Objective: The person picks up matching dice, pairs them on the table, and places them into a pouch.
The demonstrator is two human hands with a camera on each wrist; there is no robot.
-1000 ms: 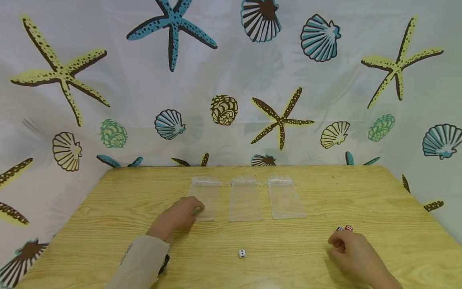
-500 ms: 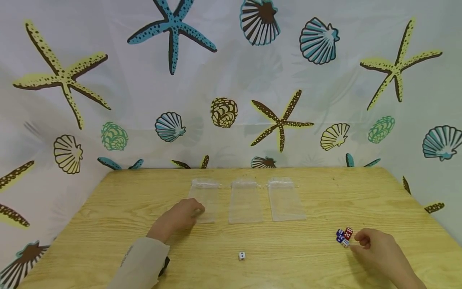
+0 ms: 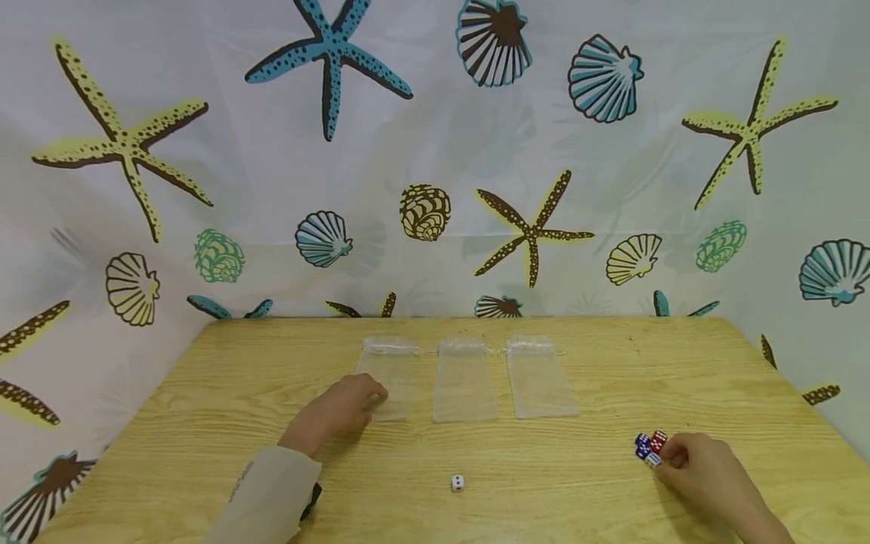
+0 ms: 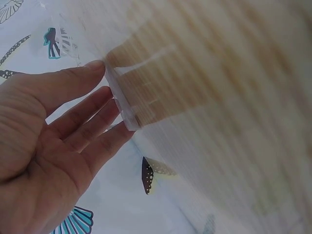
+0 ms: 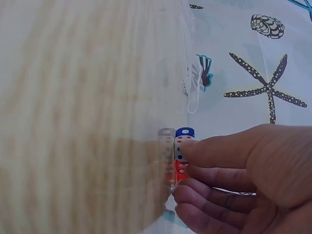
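My left hand (image 3: 336, 412) rests at the left sheer drawstring bag (image 3: 396, 366). In the left wrist view its thumb and fingers are spread, with the fingertips on the bag's translucent edge (image 4: 123, 100). At the right, my right hand (image 3: 703, 468) touches a tight cluster of dice from its right side. This cluster has two blue dice (image 3: 643, 451), a red die (image 3: 658, 440) and a white die (image 3: 653, 459). The right wrist view puts the thumb on the white die (image 5: 181, 151) and the index finger beside the red die (image 5: 181, 170).
A single white die (image 3: 458, 483) sits apart near the table's front middle. Two more flat sheer bags, the middle bag (image 3: 465, 385) and the right bag (image 3: 541, 381), lie in the same row. A shell-and-starfish cloth (image 3: 435, 136) hangs behind the wooden table (image 3: 564, 491).
My right hand first drew back rightward, uncovering the dice cluster, then came in again until its fingertips met the white and red dice. The left hand stayed on the left bag.
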